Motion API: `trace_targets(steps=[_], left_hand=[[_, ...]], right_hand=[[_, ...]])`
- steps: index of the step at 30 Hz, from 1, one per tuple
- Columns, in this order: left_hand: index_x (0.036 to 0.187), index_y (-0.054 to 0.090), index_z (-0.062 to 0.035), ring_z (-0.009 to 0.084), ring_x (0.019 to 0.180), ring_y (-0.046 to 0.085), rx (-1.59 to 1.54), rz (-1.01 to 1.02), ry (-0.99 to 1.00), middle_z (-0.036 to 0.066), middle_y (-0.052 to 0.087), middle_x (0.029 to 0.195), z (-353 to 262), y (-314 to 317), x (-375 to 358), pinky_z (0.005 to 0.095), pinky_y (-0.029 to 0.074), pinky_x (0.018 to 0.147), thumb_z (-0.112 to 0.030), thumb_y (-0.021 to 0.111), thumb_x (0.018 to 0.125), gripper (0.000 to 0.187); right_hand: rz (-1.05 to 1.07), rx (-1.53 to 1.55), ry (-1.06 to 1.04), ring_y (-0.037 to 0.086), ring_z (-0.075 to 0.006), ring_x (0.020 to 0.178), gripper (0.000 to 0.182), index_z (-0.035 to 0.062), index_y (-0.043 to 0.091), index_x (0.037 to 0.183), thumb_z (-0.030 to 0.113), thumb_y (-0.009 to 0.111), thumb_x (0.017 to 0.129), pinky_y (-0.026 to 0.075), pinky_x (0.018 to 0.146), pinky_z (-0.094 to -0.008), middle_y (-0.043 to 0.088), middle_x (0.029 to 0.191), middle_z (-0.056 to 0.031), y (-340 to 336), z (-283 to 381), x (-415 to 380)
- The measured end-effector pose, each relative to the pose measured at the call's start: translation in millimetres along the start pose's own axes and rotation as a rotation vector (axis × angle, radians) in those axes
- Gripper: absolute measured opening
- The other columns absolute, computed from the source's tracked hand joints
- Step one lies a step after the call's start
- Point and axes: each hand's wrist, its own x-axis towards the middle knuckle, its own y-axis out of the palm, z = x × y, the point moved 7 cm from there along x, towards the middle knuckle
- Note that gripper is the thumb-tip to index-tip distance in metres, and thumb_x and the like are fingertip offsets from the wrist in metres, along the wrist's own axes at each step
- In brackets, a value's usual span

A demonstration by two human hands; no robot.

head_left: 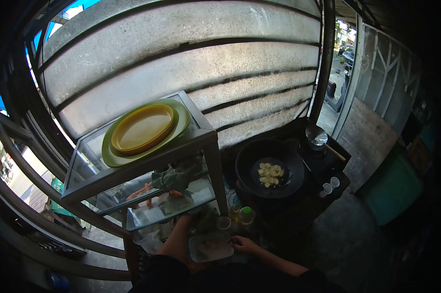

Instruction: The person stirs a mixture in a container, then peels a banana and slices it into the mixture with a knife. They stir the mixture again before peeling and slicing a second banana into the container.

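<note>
A shallow translucent tub with some orange-brown matter inside stands low in the middle. My right hand is at its right rim, fingers bent together; what they hold, if anything, is too small to make out. My left hand reaches in below the glass case, above the tub's left side, its fingers hidden in shadow against dark green stuff. Just beyond the tub are a small clear cup and a jar with a green lid.
The glass case carries a green plate and a yellow plate. A black wok with yellow pieces sits at the right, near a small pot and white cups.
</note>
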Motion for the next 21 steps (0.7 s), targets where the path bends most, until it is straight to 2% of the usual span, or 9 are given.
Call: trace_targets(steps=[2,6,8,12,14,17,18,20,21], left_hand=[[0.113,0.06,-0.0039,0.0338,0.091,0.066,1.218,-0.569,0.485,0.017,0.066,0.1,-29.6,-9.8,-4.5,0.0431,0.052,0.078,-0.042,0.046,0.094,0.045],[0.118,0.06,-0.0044,0.0364,0.106,0.06,1.202,-0.369,0.437,0.02,0.061,0.117,-60.9,33.1,-38.9,0.0457,0.046,0.092,-0.042,0.046,0.092,0.048],[0.13,0.05,-0.0046,0.0358,0.119,0.053,1.244,-0.222,0.189,0.02,0.052,0.131,-53.2,42.6,-27.1,0.0458,0.04,0.099,-0.037,0.043,0.094,0.049],[0.139,0.04,-0.0051,0.0335,0.13,0.042,1.278,-0.365,0.301,0.019,0.039,0.143,-25.9,33.0,35.5,0.0449,0.034,0.105,-0.034,0.041,0.095,0.052],[0.143,0.032,-0.0027,0.0319,0.134,0.036,1.516,-0.24,0.089,0.019,0.032,0.148,-19.6,42.1,40.1,0.0442,0.031,0.107,-0.036,0.04,0.095,0.058],[0.144,0.031,-0.0046,0.032,0.135,0.034,1.823,-0.2,0.063,0.019,0.029,0.15,13.1,28.8,91.2,0.0432,0.03,0.108,-0.037,0.038,0.095,0.059],[0.144,0.031,-0.0046,0.032,0.135,0.034,1.823,-0.202,0.065,0.019,0.029,0.15,-12.0,45.0,66.5,0.0432,0.03,0.108,-0.037,0.038,0.095,0.059],[0.136,0.041,0.002,0.0342,0.128,0.043,1.249,-0.39,0.357,0.023,0.04,0.141,-71.3,42.8,-21.5,0.0435,0.037,0.103,-0.031,0.044,0.094,0.054],[0.136,0.041,0.002,0.0342,0.128,0.043,1.252,-0.391,0.352,0.023,0.04,0.141,-75.5,41.3,-20.4,0.0435,0.037,0.103,-0.031,0.044,0.094,0.054]], right_hand=[[-0.018,0.006,-0.035,0.061,-0.0187,0.1,0.038,0.0116,0.06,0.119,0.034,0.059,0.087,0.047,0.087,-0.0336,0.065,0.109,-0.0109,1.2,-10.1,3.8],[-0.053,0.033,-0.036,0.061,-0.0186,0.101,0.039,0.0113,0.06,0.119,0.035,0.06,0.088,0.047,0.088,-0.0335,0.065,0.11,-0.0104,-3.3,-15.8,2.2],[-0.059,0.029,-0.043,0.061,-0.0187,0.101,0.038,0.011,0.06,0.118,0.034,0.06,0.088,0.047,0.088,-0.0335,0.065,0.111,-0.0102,-5.0,-17.0,0.2],[-0.033,0.075,-0.056,0.06,-0.0177,0.103,0.036,0.0102,0.06,0.118,0.032,0.059,0.089,0.047,0.089,-0.0329,0.065,0.112,-0.0087,-4.3,-24.3,-1.6],[-0.033,0.06,-0.055,0.06,-0.0171,0.103,0.036,0.0099,0.06,0.118,0.032,0.059,0.09,0.046,0.089,-0.0325,0.065,0.112,-0.0084,-7.2,-22.8,-4.9],[-0.042,0.052,-0.07,0.06,-0.0165,0.104,0.035,0.0094,0.06,0.117,0.032,0.058,0.09,0.046,0.09,-0.0323,0.065,0.111,-0.0083,-7.4,-20.9,-7.4],[-0.054,0.057,-0.084,0.06,-0.0167,0.104,0.035,0.0093,0.06,0.117,0.032,0.058,0.091,0.046,0.09,-0.0325,0.065,0.112,-0.0083,-8.8,-20.1,-8.3],[-0.049,0.061,-0.079,0.06,-0.0176,0.105,0.036,0.0092,0.06,0.117,0.033,0.057,0.091,0.046,0.09,-0.033,0.065,0.112,-0.0085,-10.9,-22.1,-8.1],[-0.042,0.066,-0.073,0.06,-0.0185,0.105,0.037,0.0092,0.059,0.118,0.034,0.057,0.091,0.046,0.091,-0.0335,0.065,0.112,-0.0087,-9.8,-23.7,-7.6]])
